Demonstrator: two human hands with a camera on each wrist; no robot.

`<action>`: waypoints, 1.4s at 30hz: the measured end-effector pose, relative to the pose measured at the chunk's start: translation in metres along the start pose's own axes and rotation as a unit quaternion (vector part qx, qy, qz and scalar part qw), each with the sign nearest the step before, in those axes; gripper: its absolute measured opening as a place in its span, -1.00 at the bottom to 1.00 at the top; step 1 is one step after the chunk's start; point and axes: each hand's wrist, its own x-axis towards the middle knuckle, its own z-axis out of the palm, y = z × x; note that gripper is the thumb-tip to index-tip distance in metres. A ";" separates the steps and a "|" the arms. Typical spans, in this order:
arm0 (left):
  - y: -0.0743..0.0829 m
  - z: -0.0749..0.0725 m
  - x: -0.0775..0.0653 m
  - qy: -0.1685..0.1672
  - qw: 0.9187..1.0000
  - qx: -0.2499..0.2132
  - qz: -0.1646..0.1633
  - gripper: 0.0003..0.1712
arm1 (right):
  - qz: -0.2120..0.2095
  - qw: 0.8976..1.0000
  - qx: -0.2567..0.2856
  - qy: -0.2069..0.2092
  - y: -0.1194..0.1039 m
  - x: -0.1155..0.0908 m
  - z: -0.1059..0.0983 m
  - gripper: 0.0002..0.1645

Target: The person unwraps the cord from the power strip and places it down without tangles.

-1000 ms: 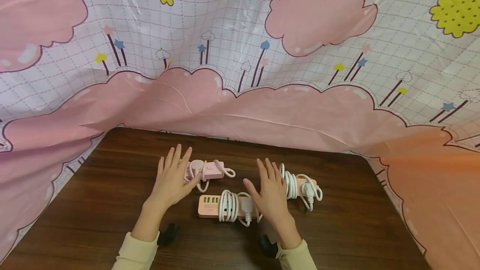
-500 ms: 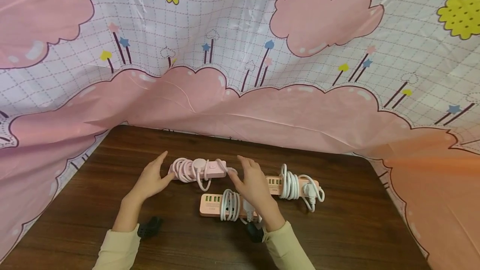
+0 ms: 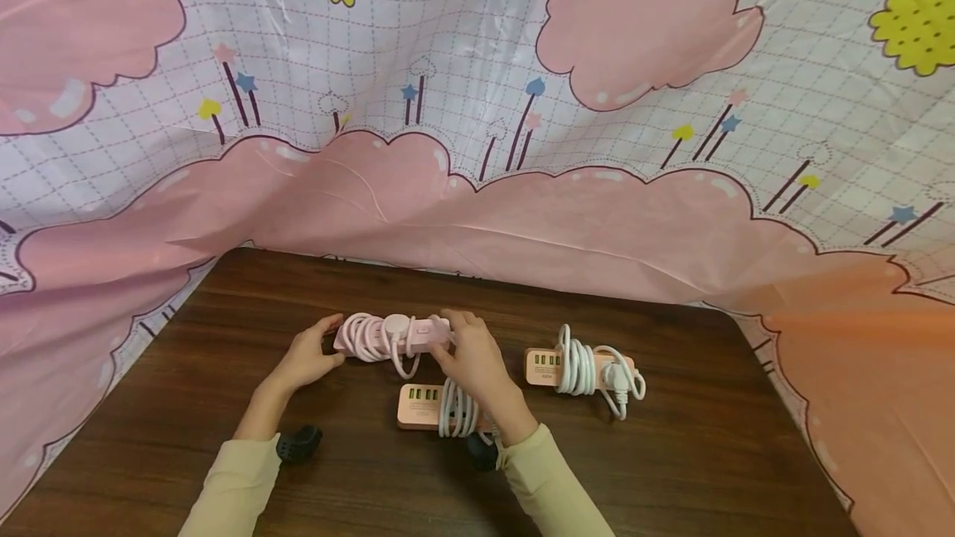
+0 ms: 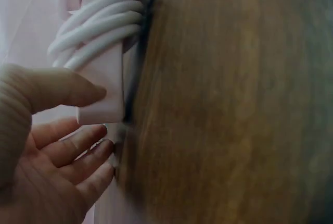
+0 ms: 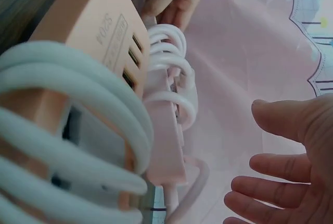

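Far-left power strip (image 3: 427, 340) was pale pink, its cord (image 3: 363, 336) also pink. Near power strip (image 3: 418, 416) and right-hand power strip (image 3: 543, 369) were peach, white cords (image 3: 576, 370). Tabletop (image 3: 634, 479): dark brown wood-grain. Backdrop cloth (image 3: 462, 31) showed pink clouds on white, dashed grid. Sleeves (image 3: 239, 475) were pale yellow.

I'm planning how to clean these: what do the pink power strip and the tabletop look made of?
Pink power strip: probably hard plastic, satin finish, judging by its smooth, even colour.
Tabletop: wood or wood-look laminate, low sheen; dark streaky grain shows, leaving which open.
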 end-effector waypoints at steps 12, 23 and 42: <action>-0.009 0.004 0.013 -0.019 0.999 0.034 0.031 -0.33 | -0.018 1.000 -0.015 -0.019 -0.008 0.013 0.012 -0.40; -0.008 0.009 0.007 -0.015 0.996 -0.058 0.063 -0.53 | -0.033 0.998 -0.037 -0.028 -0.008 0.015 0.015 -0.43; 0.050 -0.025 -0.017 0.094 0.982 -0.128 0.105 -0.53 | -0.041 0.999 0.021 -0.002 -0.004 0.009 -0.008 -0.43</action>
